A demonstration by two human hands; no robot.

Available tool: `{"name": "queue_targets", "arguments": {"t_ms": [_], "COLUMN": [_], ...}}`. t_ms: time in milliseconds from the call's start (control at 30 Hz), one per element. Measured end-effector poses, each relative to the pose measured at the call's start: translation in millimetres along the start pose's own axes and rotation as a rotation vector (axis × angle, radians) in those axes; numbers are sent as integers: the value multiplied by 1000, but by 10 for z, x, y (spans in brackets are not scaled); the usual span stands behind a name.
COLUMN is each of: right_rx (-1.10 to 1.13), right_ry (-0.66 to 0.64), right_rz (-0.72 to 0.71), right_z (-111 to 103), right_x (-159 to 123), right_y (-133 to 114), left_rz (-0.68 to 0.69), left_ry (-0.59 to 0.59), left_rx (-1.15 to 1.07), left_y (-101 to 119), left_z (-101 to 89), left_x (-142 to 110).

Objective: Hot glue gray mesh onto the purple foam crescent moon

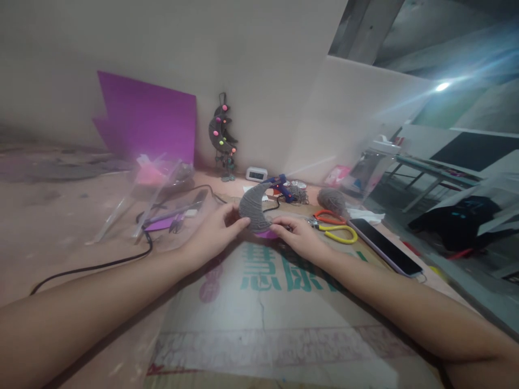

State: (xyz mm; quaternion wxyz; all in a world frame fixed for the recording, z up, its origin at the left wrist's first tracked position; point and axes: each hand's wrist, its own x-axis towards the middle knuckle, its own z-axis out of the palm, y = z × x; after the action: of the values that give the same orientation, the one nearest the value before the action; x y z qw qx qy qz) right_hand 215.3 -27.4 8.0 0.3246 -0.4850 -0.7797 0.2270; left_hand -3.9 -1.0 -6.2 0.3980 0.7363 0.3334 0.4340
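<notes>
Between my hands is a crescent moon wrapped in grey yarn [254, 209], raised above a printed cardboard sheet [259, 310]. A strip of purple shows at its lower end. My left hand [229, 224] pinches the crescent's left edge between thumb and fingers. At the lower right tip, my right hand [292, 231] closes its thumb and fingers on the same piece. Just behind it lies a blue glue gun [281, 188]. Yellow-handled pliers [338, 233] and an orange-handled tool [329, 217] rest right of my right hand.
A decorated moon hanging [222, 132] and purple sheets [150, 121] stand against the wall. A small clock [256, 174], a grey yarn ball [331, 200] and a phone [385, 247] are on the table. A black cable [93, 268] and plastic bags [162, 173] lie at left.
</notes>
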Motion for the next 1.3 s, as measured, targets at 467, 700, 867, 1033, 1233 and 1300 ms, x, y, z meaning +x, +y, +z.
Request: {"name": "queue_targets", "arguments": {"t_ms": [467,700,867,1033,1233,1300], "right_rx": [145,47,-23,-18,-40,-21], "right_ry": [-68,-92,-125,-76,93,97], "right_rz": [96,-10,-63,-44,2,20], "right_z": [6,5,-1,19,-12,-21], "right_x": [-29,-38,-46,-36,0,7], "right_y": [-55,-35,-53,-50,3,15], "left_rz": [483,647,637,571,349,210], "left_ry": [105,14,-2,2,144,106], "left_rx": [663,791,801,731,513,463], "left_y": [88,125,121,134,43,-15], "left_z": [-51,-37,-39,-35,-84,-101], "left_x": [-46,-74,-64,-70,9,50]}}
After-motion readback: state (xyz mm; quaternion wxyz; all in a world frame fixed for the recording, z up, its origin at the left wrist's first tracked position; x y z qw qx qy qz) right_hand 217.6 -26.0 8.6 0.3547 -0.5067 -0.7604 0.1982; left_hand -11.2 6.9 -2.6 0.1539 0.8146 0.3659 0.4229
